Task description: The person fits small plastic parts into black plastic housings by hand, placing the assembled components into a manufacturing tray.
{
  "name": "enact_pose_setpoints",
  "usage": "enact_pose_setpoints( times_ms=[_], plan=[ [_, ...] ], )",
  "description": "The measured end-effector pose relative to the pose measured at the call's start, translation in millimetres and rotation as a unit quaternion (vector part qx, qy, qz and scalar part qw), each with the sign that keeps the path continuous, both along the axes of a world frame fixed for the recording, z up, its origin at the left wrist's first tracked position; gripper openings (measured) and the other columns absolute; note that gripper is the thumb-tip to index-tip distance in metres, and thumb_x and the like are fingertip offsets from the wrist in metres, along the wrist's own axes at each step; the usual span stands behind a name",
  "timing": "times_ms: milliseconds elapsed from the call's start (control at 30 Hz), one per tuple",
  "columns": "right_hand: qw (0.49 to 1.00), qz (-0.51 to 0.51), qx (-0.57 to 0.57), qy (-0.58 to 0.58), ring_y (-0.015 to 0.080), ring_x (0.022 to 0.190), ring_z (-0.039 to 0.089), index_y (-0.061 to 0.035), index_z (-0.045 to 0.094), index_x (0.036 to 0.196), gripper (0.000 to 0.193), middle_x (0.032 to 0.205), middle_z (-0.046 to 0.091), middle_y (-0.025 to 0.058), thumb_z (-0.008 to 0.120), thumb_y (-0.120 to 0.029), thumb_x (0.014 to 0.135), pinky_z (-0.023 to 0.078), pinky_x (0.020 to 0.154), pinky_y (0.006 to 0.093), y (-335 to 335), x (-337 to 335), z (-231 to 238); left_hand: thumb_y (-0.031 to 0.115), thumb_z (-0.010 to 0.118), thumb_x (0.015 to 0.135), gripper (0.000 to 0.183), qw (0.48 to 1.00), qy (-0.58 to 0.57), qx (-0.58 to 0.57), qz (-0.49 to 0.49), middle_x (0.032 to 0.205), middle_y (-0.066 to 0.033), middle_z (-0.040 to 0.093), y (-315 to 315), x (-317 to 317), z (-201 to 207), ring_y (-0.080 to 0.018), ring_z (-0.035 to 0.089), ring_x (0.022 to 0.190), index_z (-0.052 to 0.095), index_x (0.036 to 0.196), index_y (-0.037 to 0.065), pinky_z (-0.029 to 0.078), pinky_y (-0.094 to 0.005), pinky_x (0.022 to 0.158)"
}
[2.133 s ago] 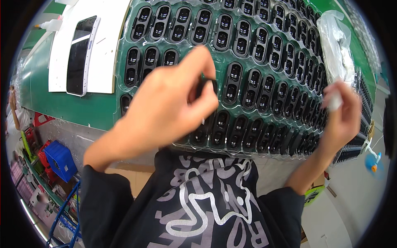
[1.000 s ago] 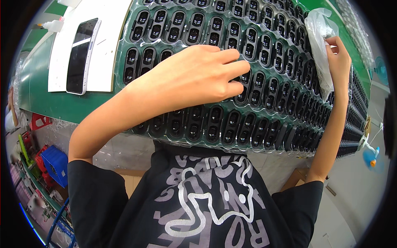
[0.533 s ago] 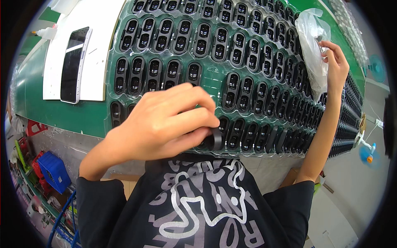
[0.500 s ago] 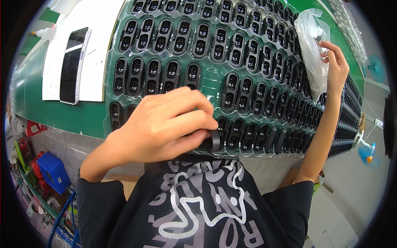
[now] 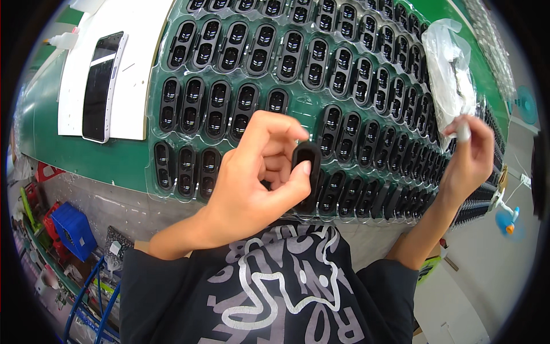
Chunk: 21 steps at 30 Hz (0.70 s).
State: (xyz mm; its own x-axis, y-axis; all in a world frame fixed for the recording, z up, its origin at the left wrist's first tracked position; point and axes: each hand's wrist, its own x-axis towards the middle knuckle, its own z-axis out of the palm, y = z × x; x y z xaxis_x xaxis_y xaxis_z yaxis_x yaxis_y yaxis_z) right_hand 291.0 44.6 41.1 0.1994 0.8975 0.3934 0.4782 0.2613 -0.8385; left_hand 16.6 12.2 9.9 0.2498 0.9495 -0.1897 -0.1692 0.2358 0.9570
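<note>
My left hand (image 5: 252, 172) pinches a black oval case (image 5: 306, 157) between thumb and fingers, lifted above the front of the clear plastic trays (image 5: 303, 114) and tilted to show its dark hollow. Rows of similar glossy black cases (image 5: 291, 54), each with two round wells, fill the trays around it. My right hand (image 5: 472, 157) is just in front of a translucent plastic bag (image 5: 450, 69) lying over the trays at the right. Its fingertips are drawn together, and a pale patch (image 5: 463, 133) shows at one fingertip; whether anything is pinched there is unclear.
A phone (image 5: 102, 86) lies on a white board (image 5: 130, 86) on the green table (image 5: 43, 114) at the left. Bubble wrap (image 5: 487, 46) runs along the far right. A blue crate (image 5: 74, 229) stands below left, and a small fan (image 5: 510, 223) is at lower right.
My left hand has raised the black case and turned it upward. My right hand has come out of the plastic bag, moving nearer to me. The view has shifted slightly.
</note>
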Motion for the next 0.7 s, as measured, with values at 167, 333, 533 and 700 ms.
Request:
enact_pose_setpoints(
  times_ms=[167,333,533,700],
  plan=[
    [0.975,0.156,-0.114,0.114,0.0176,0.069,0.058,0.0042,0.061,0.083,0.018,0.079,0.061,0.013,0.068,0.003,0.067,0.048,0.062,0.0267,-50.3,-63.5,-19.1,-0.01,0.049,0.081,0.028,0.998,0.049,-0.024,-0.037,0.075,0.0001,0.05,3.7,3.8,-1.2,0.0006,0.042,0.059,0.049,0.107,0.001,0.032,-0.0148,0.05],
    [0.935,0.262,-0.141,0.194,0.0204,0.066,0.062,0.0044,0.064,0.081,0.016,0.075,0.063,0.0132,0.07,0.004,0.066,0.049,0.057,0.0268,-63.2,-101.5,-33.4,-0.01,0.049,0.081,0.024,0.997,0.065,-0.027,0.007,0.069,0.0017,0.049,0.9,6.4,-4.9,0.0011,0.042,0.057,0.05,0.103,0.0,0.032,-0.0146,0.049],
    [0.921,0.279,-0.156,0.225,0.0195,0.065,0.061,0.003,0.065,0.082,0.019,0.074,0.062,0.0127,0.071,0.003,0.064,0.048,0.055,0.0265,-66.7,-109.7,-36.3,-0.004,0.056,0.077,0.019,0.994,0.085,0.022,0.063,0.055,0.0054,0.042,-0.2,10.5,-12.1,0.0032,0.038,0.046,0.054,0.095,0.004,0.027,-0.0148,0.041],
    [0.924,0.276,-0.176,0.199,0.0183,0.065,0.06,0.0024,0.065,0.081,0.018,0.073,0.062,0.0116,0.071,0.004,0.065,0.047,0.055,0.026,-65.8,-109.0,-34.8,-0.005,0.057,0.076,0.02,0.994,0.083,0.029,0.066,0.055,0.0048,0.043,-0.6,12.6,-12.0,0.0026,0.038,0.045,0.054,0.094,0.003,0.027,-0.0152,0.04]
  ],
)
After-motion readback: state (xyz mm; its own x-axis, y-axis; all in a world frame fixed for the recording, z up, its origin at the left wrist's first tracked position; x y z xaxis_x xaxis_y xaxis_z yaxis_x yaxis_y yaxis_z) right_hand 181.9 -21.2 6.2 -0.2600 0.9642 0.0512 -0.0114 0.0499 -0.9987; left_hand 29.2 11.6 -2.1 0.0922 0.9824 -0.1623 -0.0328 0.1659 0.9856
